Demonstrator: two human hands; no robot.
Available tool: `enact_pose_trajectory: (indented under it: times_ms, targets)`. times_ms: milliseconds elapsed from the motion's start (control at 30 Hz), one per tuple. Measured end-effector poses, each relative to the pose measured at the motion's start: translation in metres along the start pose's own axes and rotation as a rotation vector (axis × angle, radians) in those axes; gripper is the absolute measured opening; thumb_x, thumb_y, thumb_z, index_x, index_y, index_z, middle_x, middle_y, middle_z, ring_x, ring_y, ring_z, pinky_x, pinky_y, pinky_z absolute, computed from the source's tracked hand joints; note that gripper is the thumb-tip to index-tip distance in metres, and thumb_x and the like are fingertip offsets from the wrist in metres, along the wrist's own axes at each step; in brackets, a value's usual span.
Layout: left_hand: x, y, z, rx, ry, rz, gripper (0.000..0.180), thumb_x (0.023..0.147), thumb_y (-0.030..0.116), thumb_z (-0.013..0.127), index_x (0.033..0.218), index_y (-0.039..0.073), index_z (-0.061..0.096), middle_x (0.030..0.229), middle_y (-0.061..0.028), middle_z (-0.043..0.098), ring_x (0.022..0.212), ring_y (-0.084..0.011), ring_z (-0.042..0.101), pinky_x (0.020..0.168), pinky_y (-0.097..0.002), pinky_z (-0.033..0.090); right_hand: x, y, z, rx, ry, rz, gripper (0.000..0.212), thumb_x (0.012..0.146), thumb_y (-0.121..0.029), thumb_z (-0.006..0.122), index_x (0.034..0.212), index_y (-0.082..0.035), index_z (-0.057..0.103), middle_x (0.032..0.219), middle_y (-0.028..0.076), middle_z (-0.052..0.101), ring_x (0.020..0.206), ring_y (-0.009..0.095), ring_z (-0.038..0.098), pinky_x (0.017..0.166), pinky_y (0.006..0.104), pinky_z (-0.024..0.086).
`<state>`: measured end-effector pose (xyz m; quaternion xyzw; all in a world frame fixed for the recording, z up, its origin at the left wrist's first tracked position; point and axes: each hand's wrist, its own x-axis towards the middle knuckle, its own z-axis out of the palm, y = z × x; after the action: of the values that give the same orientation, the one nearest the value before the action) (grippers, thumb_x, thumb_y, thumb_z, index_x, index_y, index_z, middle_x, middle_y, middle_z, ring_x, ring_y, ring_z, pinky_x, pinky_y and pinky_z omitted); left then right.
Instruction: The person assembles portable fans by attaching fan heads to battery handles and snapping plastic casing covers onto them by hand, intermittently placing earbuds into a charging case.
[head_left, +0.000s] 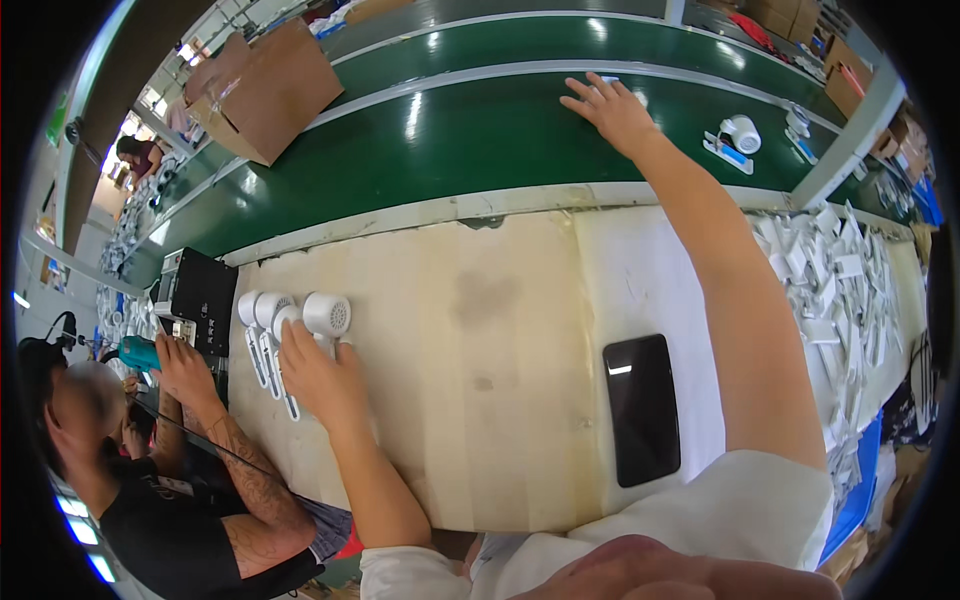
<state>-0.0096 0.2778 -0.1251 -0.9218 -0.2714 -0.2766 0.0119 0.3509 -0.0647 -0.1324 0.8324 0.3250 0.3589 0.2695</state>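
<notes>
On the left of the worktable stand several white round-headed devices (327,314) with slim handles, side by side. My left hand (325,380) lies over the nearest ones, its fingers and thumb around a handle that it partly hides. Far out over the green conveyor belt (450,130) reaches my right hand (615,112), fingers spread. A small white and blue piece (608,79) shows just behind its fingertips; I cannot tell whether they touch it. Further right on the belt lies another white device (740,134) beside a strip with a blue patch.
A black phone (642,410) lies on the table's right part. Beyond it is a heap of white plastic parts (825,290). A cardboard box (268,90) sits at the belt's left. At left, a co-worker (180,500) holds a teal power tool (138,352) by a black machine (200,295).
</notes>
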Motion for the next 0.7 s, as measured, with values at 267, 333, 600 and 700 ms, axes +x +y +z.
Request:
enact_pose_trajectory:
  times_ms: [267,333,600,700]
  targets:
    - [-0.016,0.029,0.004,-0.602,-0.041,0.357,0.046,0.07,0.003,0.062,0.114,-0.002,0.05,0.125,-0.0189,0.048,0.11,-0.0362,0.048,0.097,-0.0421,0.035,-0.003,0.014,-0.045,0.876,-0.082,0.523,0.061,0.072,-0.019,0.068,0.127,-0.012,0.042,0.12,0.014,0.047,0.098,0.031,0.056,0.083,0.0376,0.048]
    - [-0.027,0.042,0.011,-0.769,-0.132,0.347,0.047,0.071,0.006,0.064,0.116,-0.002,0.051,0.125,-0.0187,0.049,0.111,-0.0357,0.048,0.099,-0.0415,0.033,-0.018,0.021,-0.073,1.226,0.017,0.644,0.065,0.075,-0.026,0.069,0.128,-0.004,0.04,0.119,0.017,0.049,0.097,0.026,0.057,0.08,0.0338,0.049]
    - [-0.033,0.12,-0.039,-1.4,-0.122,0.458,0.074,0.076,0.017,0.07,0.134,-0.002,0.029,0.123,-0.0164,0.051,0.117,-0.0282,0.048,0.096,-0.0359,0.039,-0.087,0.002,-0.263,2.163,-0.094,0.372,0.068,0.08,-0.028,0.066,0.132,0.001,0.035,0.117,0.013,0.051,0.1,0.019,0.055,0.078,0.0313,0.05]
    - [-0.05,0.131,-0.049,-1.788,-0.644,0.27,0.055,0.084,0.016,0.056,0.131,-0.001,0.033,0.113,-0.0184,0.056,0.104,-0.029,0.056,0.088,-0.0375,0.046,-0.114,-0.019,-0.288,2.424,-0.086,0.41,0.065,0.083,-0.028,0.063,0.132,0.002,0.033,0.118,0.012,0.051,0.104,0.019,0.055,0.081,0.0344,0.051]
